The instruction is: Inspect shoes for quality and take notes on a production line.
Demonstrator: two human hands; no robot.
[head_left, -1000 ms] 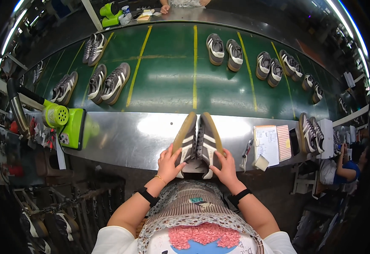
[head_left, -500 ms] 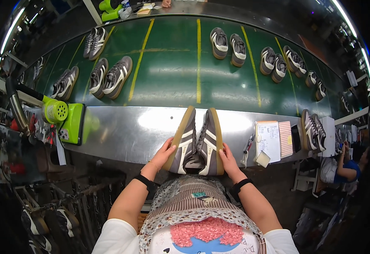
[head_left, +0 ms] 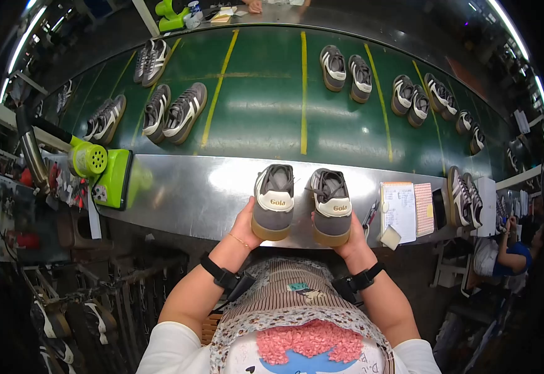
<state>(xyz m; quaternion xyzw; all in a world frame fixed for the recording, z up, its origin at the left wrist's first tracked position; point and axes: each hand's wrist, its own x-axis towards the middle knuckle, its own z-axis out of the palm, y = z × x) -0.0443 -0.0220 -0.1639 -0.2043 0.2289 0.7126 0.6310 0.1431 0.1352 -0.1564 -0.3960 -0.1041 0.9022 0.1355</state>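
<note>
Two grey sneakers with white heel patches and gum soles are held up over the near edge of the metal ledge [head_left: 184,193], heels toward me and toes pointing away. My left hand [head_left: 245,225] is closed round the sole side of the left sneaker [head_left: 273,215]. The right sneaker [head_left: 332,218] sits in my right hand [head_left: 354,239], gripped from its outer side and below. A gap separates the two shoes. Their laces and openings show at the top; the fingers under the soles are mostly hidden.
Beyond the ledge, a green belt [head_left: 256,118] with yellow lines carries several pairs of similar sneakers. An open notebook [head_left: 398,212], pens and a pale block [head_left: 391,237] lie at right, near another sneaker pair [head_left: 465,196]. A lime-green machine [head_left: 111,179] stands left. A co-worker [head_left: 508,252] sits far right.
Both sneakers have turned from showing their sides, with soles outward, to showing their heels toward me. They have moved apart, and my hands have shifted round toward the heels and soles.
</note>
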